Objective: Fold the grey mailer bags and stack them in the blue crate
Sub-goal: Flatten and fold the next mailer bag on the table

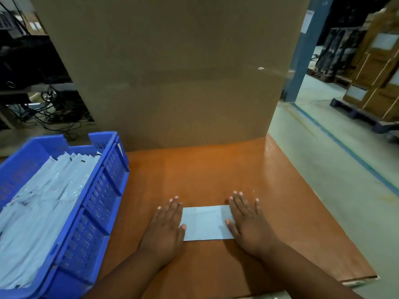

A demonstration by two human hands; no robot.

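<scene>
We are finding the blue crate [103, 186] sitting at the left edge of the orange-brown table [216, 173], just beside the work area, which we are judging keeps the transfer short. Inside it, folded grey mailer bags [43, 201] are lying in overlapping rows, filling most of the floor. Moving right, the left hand [166, 229] is pressing flat on the left end of a folded grey mailer bag [206, 223], fingers straight and spread, gripping nothing. The bag is lying on the table near its front edge, well apart from the crate. The right hand [248, 225] is pressing its right end likewise, fingers extended. We are reading this paired pressure as creasing the fold so the slippery film is not springing open. Behind, a tall cardboard box [172, 72] is standing at the table's far side.
</scene>
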